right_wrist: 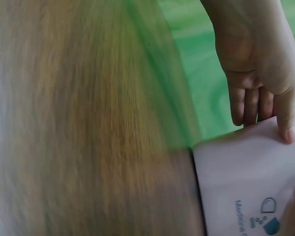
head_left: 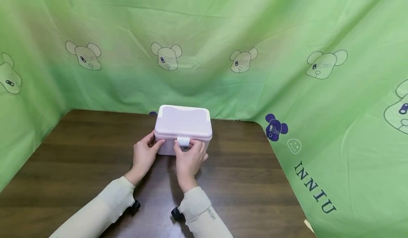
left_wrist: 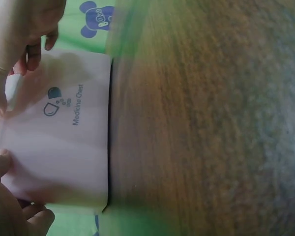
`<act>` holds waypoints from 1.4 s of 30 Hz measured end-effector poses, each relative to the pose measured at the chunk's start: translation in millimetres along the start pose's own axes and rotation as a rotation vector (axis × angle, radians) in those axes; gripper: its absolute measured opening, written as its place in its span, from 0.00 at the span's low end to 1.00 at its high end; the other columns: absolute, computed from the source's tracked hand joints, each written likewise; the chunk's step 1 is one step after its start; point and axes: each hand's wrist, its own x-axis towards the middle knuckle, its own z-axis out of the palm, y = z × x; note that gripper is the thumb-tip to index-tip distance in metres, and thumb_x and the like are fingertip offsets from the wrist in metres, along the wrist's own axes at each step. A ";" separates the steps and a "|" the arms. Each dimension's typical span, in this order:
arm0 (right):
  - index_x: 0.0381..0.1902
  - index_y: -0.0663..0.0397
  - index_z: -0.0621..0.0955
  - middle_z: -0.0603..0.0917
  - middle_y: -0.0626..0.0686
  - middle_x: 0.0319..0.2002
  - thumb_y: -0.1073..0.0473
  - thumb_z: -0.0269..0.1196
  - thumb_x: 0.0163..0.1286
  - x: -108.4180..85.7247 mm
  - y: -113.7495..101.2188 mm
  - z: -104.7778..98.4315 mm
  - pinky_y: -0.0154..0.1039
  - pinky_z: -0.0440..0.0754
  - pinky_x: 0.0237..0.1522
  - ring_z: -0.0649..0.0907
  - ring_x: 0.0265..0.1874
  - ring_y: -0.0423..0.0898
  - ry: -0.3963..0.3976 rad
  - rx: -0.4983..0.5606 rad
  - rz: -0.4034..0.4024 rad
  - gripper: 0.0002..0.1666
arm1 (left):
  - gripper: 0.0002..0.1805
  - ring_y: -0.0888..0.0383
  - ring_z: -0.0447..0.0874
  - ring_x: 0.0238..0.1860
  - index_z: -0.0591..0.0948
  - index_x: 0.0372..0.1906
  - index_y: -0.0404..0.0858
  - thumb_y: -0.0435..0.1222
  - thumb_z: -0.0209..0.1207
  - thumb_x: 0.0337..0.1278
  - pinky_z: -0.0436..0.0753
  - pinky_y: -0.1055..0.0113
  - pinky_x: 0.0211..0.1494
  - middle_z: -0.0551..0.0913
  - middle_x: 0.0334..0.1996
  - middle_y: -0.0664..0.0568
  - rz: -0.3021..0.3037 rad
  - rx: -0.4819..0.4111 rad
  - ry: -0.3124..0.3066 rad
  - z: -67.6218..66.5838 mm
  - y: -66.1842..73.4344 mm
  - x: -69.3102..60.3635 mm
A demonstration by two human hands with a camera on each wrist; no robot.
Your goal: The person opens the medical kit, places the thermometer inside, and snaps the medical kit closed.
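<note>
A pale pink medicine box with a white-edged lid stands on the table, its lid down. "Medicine Chest" and a capsule print show on its front in the left wrist view. My left hand holds the box's left front corner, thumb on the front face and fingers along the side, as the right wrist view also shows. At the front middle, my right hand pinches the white latch between thumb and index finger. Its other fingers curl near the front of the box.
The dark wooden table runs under the box and both arms. Behind it and along its sides hangs a green curtain printed with bear heads. The box stands close to the table's back edge.
</note>
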 end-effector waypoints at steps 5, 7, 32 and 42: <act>0.40 0.51 0.76 0.76 0.51 0.37 0.47 0.83 0.48 -6.2 6.3 5.3 0.49 0.67 0.53 0.76 0.38 0.49 0.027 0.056 0.024 0.31 | 0.32 0.50 0.86 0.57 0.81 0.65 0.36 0.43 0.74 0.58 0.87 0.54 0.56 0.85 0.57 0.41 -0.047 0.018 -0.013 -0.9 0.6 -3.4; 0.40 0.52 0.76 0.76 0.51 0.37 0.47 0.83 0.49 -7.6 7.5 6.9 0.49 0.67 0.53 0.77 0.37 0.50 0.038 0.056 0.012 0.31 | 0.31 0.51 0.86 0.58 0.81 0.65 0.36 0.43 0.74 0.58 0.87 0.55 0.57 0.85 0.57 0.41 -0.059 0.020 -0.013 -1.2 -0.1 -4.4; 0.49 0.54 0.85 0.87 0.51 0.43 0.57 0.73 0.65 26.5 29.4 -50.1 0.51 0.78 0.57 0.85 0.45 0.50 -0.442 0.294 -0.119 0.16 | 0.32 0.46 0.85 0.59 0.76 0.69 0.33 0.38 0.70 0.63 0.87 0.56 0.58 0.84 0.59 0.39 -0.009 0.074 -0.212 -19.7 -5.5 5.0; 0.55 0.51 0.86 0.88 0.48 0.53 0.56 0.68 0.71 60.2 53.2 -85.6 0.54 0.74 0.62 0.82 0.58 0.49 -0.721 0.148 -0.384 0.16 | 0.26 0.48 0.88 0.52 0.81 0.65 0.35 0.41 0.68 0.65 0.88 0.50 0.55 0.87 0.55 0.42 0.065 0.254 -0.399 -59.2 -14.4 5.1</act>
